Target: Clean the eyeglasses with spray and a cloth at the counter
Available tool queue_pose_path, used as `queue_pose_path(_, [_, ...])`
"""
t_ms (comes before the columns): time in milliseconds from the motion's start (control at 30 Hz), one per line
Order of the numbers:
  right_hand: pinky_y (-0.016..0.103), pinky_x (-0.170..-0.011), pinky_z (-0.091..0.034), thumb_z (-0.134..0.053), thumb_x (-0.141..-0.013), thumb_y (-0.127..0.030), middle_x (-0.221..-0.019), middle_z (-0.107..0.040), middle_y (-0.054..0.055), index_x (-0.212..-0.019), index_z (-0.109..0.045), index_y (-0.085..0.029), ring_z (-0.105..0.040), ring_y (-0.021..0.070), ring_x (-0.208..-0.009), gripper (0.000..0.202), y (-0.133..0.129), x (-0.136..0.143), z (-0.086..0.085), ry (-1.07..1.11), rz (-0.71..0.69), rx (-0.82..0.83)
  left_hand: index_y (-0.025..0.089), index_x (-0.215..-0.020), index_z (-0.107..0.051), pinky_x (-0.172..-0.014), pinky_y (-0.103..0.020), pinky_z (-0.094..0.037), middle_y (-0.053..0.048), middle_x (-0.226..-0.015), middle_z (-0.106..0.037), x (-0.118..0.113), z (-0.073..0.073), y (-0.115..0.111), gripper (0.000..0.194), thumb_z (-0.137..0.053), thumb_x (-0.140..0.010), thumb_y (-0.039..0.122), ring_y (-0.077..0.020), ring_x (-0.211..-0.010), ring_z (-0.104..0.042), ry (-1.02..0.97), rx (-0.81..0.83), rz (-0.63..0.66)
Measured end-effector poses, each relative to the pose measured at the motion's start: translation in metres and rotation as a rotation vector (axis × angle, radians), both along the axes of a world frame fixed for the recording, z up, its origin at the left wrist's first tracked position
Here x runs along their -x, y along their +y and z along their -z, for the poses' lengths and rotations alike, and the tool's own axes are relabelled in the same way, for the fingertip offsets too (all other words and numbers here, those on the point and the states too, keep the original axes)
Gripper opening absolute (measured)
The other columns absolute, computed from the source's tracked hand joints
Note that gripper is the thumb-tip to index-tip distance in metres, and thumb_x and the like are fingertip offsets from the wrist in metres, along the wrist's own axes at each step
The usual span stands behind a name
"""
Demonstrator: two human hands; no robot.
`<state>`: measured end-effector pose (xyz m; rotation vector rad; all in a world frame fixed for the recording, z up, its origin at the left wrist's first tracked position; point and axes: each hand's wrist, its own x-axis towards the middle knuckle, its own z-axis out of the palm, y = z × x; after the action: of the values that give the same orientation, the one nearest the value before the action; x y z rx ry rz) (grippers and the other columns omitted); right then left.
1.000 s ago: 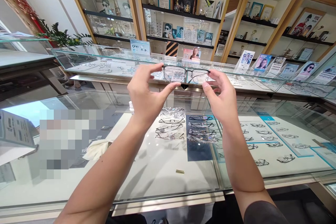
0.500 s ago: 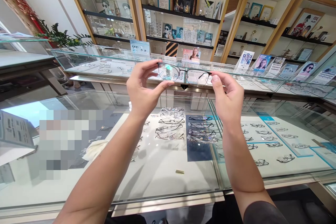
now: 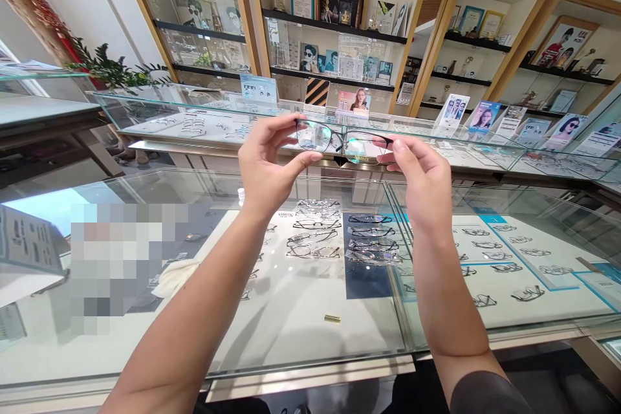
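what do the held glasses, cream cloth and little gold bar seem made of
Glasses: dark, probably metal, given the frame's slimness; clear lenses, plastic or glass, glossy with greenish reflections. Cream cloth: soft matt fabric, judging by its loose folds; fibre unclear. Little gold bar: metallic shine suggests brass or coated plastic.

Glass-topped bench [image 3: 286,333], with rows of eyeglasses [image 3: 315,251] visible through its top toward 12 and 3 o'clock. A cream cloth [image 3: 173,278] lies at 9 o'clock; a small gold-coloured piece [image 3: 332,319], level unclear, near 6 o'clock.
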<state>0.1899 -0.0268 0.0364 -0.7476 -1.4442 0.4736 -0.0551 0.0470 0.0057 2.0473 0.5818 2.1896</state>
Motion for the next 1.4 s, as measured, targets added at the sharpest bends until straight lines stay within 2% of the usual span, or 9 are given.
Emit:
queue_pose_path(200, [0.042,-0.088,-0.064,-0.058,-0.105,-0.058,-0.123,-0.081,0.005,-0.117,-0.078,-0.031,-0.077,0.0211,-0.096,0.035,-0.001,-0.002,-0.001,-0.076,-0.046,0.035,0.032,-0.134,-0.068,-0.097,-0.042,-0.067,-0.009,-0.133,-0.074,0.0,0.0,-0.003,0.059,-0.094,-0.082,0.04,-0.0287,-0.123,-0.075,0.036,0.014,-0.028])
queue_pose_path(367, [0.042,-0.087,-0.063,-0.048,-0.109,-0.056,-0.126,-0.08,0.005,-0.127,-0.075,-0.032,-0.079,0.0217,-0.099,0.04,-0.002,-0.001,-0.002,-0.126,-0.069,0.031,0.029,-0.132,-0.068,-0.101,-0.043,-0.066,-0.01,-0.132,-0.075,-0.003,0.0,-0.004,0.06,-0.092,-0.082,0.053,-0.0285,-0.124,-0.074,0.048,0.051,-0.048])
queue_pose_path(467, [0.043,-0.089,-0.064,-0.048,-0.109,-0.053,-0.123,-0.081,0.005,-0.127,-0.075,-0.033,-0.079,0.0229,-0.101,0.038,-0.001,-0.001,-0.001,-0.125,-0.066,0.032,0.028,-0.132,-0.068,-0.102,-0.042,-0.066,-0.011,-0.132,-0.074,-0.004,0.001,-0.003,0.061,-0.091,-0.083,0.055,-0.0284,-0.125,-0.074,0.056,0.035,-0.053])
queue_pose_path(633, [0.044,-0.092,-0.064,-0.052,-0.108,-0.046,-0.126,-0.081,0.003,-0.121,-0.077,-0.033,-0.079,0.0232,-0.104,0.031,0.003,-0.007,0.0,-0.1,-0.074,0.031,0.03,-0.133,-0.069,-0.103,-0.044,-0.065,-0.009,-0.131,-0.075,-0.002,-0.003,-0.01,0.056,-0.091,-0.086,0.049,-0.0277,-0.123,-0.074,0.1,0.007,-0.095])
queue_pose_path(733, [0.044,-0.096,-0.062,-0.057,-0.106,-0.044,-0.128,-0.081,0.003,-0.117,-0.077,-0.032,-0.077,0.0236,-0.113,0.026,0.003,-0.011,-0.002,-0.107,-0.032,-0.047,0.03,-0.131,-0.071,-0.1,-0.045,-0.065,-0.008,-0.129,-0.077,0.001,-0.01,-0.02,0.054,-0.093,-0.084,0.046,-0.0278,-0.119,-0.074,0.173,-0.023,-0.158])
queue_pose_path(867, [0.05,-0.108,-0.057,-0.072,-0.098,-0.039,-0.123,-0.081,0.003,-0.101,-0.08,-0.031,-0.072,0.0267,-0.125,0.012,0.0,-0.011,-0.006,-0.262,0.053,-0.133,0.03,-0.127,-0.073,-0.103,-0.05,-0.063,-0.008,-0.125,-0.079,0.001,-0.019,-0.033,0.057,-0.095,-0.079,0.051,-0.0301,-0.117,-0.075,0.351,-0.075,-0.251])
queue_pose_path(1000, [0.057,-0.114,-0.051,-0.074,-0.096,-0.031,-0.122,-0.081,0.003,-0.093,-0.081,-0.031,-0.072,0.0278,-0.123,0.007,0.001,-0.009,-0.004,-0.41,0.051,-0.129,0.029,-0.129,-0.072,-0.107,-0.051,-0.06,-0.009,-0.128,-0.079,-0.003,-0.022,-0.042,0.054,-0.093,-0.083,0.05,-0.0312,-0.12,-0.075,0.464,-0.141,-0.3])
queue_pose_path(1267, [0.054,-0.111,-0.05,-0.072,-0.099,-0.029,-0.12,-0.081,0.003,-0.091,-0.079,-0.03,-0.071,0.0263,-0.12,0.011,0.005,-0.011,-0.002,-0.492,-0.016,-0.089,0.028,-0.131,-0.072,-0.106,-0.049,-0.061,-0.009,-0.127,-0.08,-0.004,-0.023,-0.049,0.057,-0.093,-0.083,0.05,-0.0307,-0.117,-0.076,0.511,-0.127,-0.295])
queue_pose_path(1400, [0.052,-0.111,-0.051,-0.072,-0.098,-0.03,-0.118,-0.081,0.004,-0.09,-0.079,-0.028,-0.072,0.0246,-0.117,0.011,0.006,-0.011,-0.003,-0.458,-0.061,-0.071,0.028,-0.129,-0.073,-0.101,-0.048,-0.064,-0.009,-0.122,-0.081,-0.005,-0.025,-0.052,0.054,-0.093,-0.084,0.048,-0.0284,-0.111,-0.077,0.486,-0.126,-0.235])
